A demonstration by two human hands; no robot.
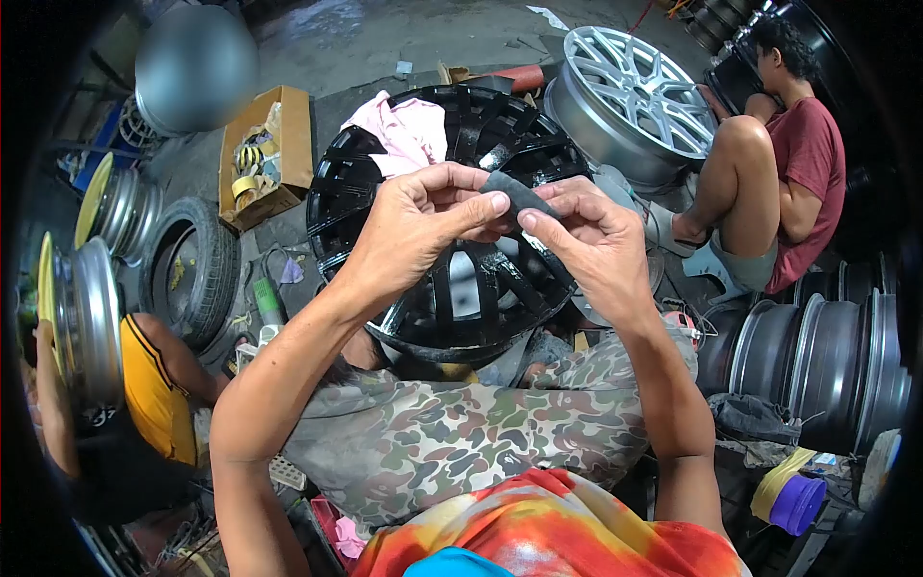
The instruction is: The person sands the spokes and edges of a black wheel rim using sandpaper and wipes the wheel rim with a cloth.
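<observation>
Between both hands I hold a small dark grey piece of what looks like sandpaper (519,195), bent over the fingers. My left hand (437,204) pinches its left end between thumb and fingers. At the other end, my right hand (596,226) grips it the same way. Below the hands lies a glossy black wheel rim (437,313), face up in front of my knees. A pink cloth (409,130) is draped over the rim's far left edge.
A silver rim (639,96) stands at the far right near a seated person (803,173). A cardboard box (298,144) with tape rolls and a tyre (192,274) are on the left. Another person (159,385) handles a rim at far left. Several rims (817,361) line the right.
</observation>
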